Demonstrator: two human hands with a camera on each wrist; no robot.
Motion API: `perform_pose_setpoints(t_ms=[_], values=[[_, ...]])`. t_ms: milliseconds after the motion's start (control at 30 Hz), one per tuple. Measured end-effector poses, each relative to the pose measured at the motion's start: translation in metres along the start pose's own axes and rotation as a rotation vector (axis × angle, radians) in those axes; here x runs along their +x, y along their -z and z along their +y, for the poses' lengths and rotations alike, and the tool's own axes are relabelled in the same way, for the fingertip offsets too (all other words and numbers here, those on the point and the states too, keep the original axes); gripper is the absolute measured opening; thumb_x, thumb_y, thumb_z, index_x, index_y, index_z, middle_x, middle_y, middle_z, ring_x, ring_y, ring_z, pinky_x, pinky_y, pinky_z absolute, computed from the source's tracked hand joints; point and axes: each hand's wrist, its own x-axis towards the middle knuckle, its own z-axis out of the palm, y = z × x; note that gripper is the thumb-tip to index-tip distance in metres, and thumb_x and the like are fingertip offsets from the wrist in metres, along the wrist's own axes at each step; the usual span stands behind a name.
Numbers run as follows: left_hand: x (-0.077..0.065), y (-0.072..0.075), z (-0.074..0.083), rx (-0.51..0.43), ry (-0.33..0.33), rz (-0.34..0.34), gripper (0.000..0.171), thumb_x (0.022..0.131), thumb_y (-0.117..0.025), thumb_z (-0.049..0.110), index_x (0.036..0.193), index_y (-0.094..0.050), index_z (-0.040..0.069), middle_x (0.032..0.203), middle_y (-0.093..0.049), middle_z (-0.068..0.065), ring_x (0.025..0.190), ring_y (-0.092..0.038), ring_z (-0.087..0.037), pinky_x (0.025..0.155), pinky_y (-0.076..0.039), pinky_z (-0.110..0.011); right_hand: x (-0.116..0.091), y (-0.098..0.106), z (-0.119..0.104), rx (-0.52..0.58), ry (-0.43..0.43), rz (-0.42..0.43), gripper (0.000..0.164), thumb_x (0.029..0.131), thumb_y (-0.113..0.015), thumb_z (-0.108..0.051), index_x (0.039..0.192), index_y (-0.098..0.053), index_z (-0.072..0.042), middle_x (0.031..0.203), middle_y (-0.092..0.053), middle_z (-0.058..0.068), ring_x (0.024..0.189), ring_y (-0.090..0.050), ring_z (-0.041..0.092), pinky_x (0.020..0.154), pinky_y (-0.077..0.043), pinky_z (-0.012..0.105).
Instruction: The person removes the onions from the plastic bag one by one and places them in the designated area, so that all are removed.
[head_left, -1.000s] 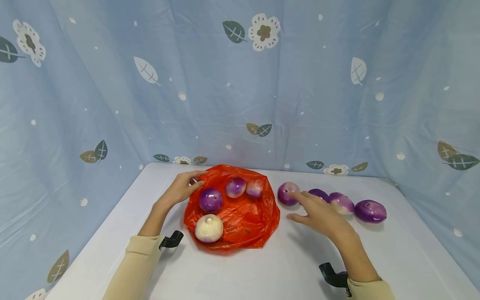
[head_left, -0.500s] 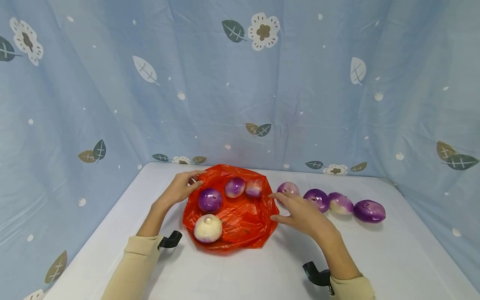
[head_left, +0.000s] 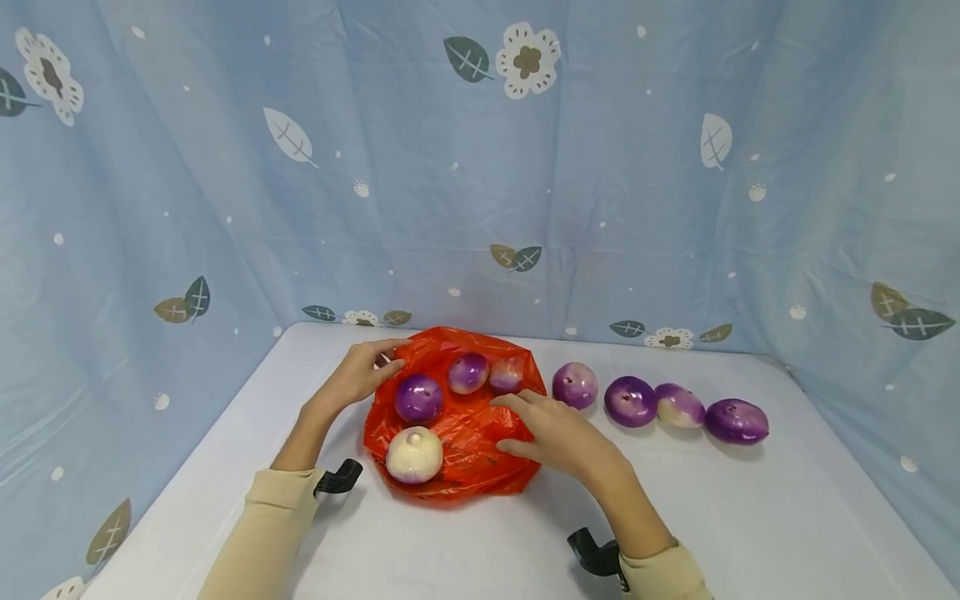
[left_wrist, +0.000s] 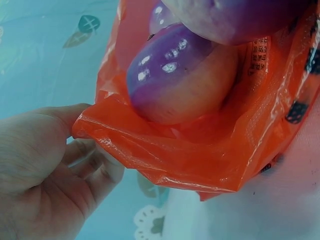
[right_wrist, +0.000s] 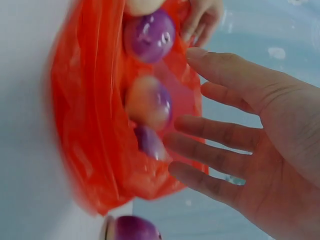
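Your left hand (head_left: 356, 375) pinched the edge of the red bag (head_left: 467, 440), four onions (head_left: 419, 398) inside. Your right hand (head_left: 558, 432), fingers spread wide, hovered over its right side; four loose onions (head_left: 631, 402) lay beside it on the table (head_left: 465, 550).

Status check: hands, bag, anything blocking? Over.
Left hand pinching bag rim. Right hand empty, at bag's mouth. Four onions inside, four more on table. No obstruction seen.

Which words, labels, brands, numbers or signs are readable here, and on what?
None can be read.
Red bag: small dark print in the left wrist view, too small and blurred to read.
Blue backdrop: leaves and flowers, no lettering seen.
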Motion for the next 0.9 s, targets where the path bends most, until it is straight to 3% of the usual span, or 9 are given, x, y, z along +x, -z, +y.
perform_pose_setpoints(t_ms=[267,467,900], values=[[0.001,0.001,0.001,-0.001,0.031,-0.013,0.040,0.094,-0.065,0.013,0.134,-0.061,0.010,0.097,-0.070,-0.011,0.081,-0.063,-0.020,0.062,-0.054,-0.021,0.012,-0.011,-0.021,-0.019,0.056,-0.041,0.054,0.087,-0.072,-0.041,0.135,-0.056,-0.023,0.116,-0.063,0.000,0.102,-0.064,0.017,0.094,-0.055,0.036],[0.000,0.001,0.003,-0.008,0.038,-0.015,0.041,0.094,-0.066,0.012,0.134,-0.061,0.009,0.097,-0.069,-0.012,0.081,-0.063,-0.021,0.063,-0.055,-0.022,0.021,-0.019,-0.032,-0.027,0.051,-0.090,0.059,0.088,-0.070,-0.045,0.139,-0.051,-0.025,0.125,-0.060,0.001,0.107,-0.065,0.019,0.092,-0.056,0.038],[-0.001,0.001,0.005,-0.010,0.039,-0.020,0.041,0.094,-0.065,0.014,0.135,-0.060,0.009,0.098,-0.069,-0.010,0.082,-0.062,-0.020,0.064,-0.055,-0.022,0.033,-0.037,-0.048,0.024,0.071,-0.112,0.064,0.087,-0.070,-0.047,0.144,-0.044,-0.031,0.136,-0.055,0.000,0.121,-0.060,0.021,0.097,-0.053,0.044]])
